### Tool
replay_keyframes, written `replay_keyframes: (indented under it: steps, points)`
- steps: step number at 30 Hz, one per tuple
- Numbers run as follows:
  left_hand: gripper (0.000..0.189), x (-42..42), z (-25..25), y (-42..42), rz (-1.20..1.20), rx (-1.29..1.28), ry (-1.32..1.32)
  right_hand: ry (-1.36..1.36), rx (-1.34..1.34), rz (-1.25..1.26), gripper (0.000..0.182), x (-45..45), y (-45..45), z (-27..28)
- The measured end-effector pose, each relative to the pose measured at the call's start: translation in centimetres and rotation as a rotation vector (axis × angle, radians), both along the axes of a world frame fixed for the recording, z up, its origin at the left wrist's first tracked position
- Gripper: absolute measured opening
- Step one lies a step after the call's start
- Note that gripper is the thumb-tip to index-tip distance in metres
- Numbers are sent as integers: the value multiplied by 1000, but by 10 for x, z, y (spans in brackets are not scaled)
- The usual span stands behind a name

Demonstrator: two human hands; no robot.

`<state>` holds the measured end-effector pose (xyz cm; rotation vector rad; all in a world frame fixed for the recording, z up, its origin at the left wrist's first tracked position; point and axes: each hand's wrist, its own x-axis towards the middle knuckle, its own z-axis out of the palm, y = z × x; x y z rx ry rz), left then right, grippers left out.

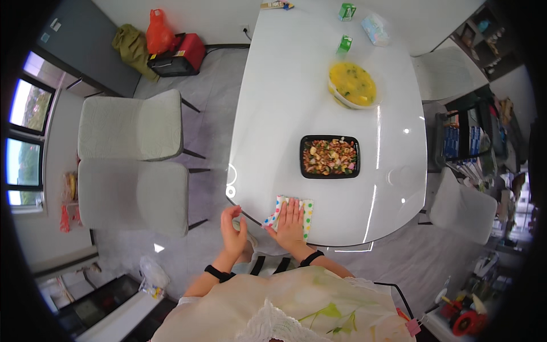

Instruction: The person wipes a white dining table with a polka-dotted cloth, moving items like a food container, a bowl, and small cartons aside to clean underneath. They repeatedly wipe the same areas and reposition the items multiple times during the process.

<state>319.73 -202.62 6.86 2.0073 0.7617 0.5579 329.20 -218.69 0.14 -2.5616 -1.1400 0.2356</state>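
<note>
My right hand [290, 222] lies flat on a white cloth with coloured polka dots [308, 218], pressing it to the white glossy table [273, 141] at its near edge. The cloth's left corner is folded up by my thumb. Just off the table's near left edge is my left hand [233, 231], empty, with fingers curved and thumb apart. Beyond the cloth stands a black plastic tray of diced, mixed food [330, 157]. Farther back is a clear bowl of yellow soup [352, 85] with green bits.
Two green-and-white cartons [345, 43] and a tissue pack [376, 30] stand at the far end. Pale chairs [132, 196] line the left, with another chair [463, 205] at right. A red-and-black case [179, 55] bears an orange plastic bag [160, 34] by the wall.
</note>
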Motion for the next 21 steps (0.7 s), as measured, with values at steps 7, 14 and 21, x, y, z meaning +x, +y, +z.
replay_keyframes:
  steps: [7,14,21]
  points:
    - [34,-77,6,97,36,-79,-2,-84,43,-282,102,-16,134,-7]
    - [37,-112,-3,174,103,-116,26,-16,-32,-603,99,-8,222,-17]
    - [36,-35,-7,221,-3,-258,7,-65,-64,-744,93,76,300,-17]
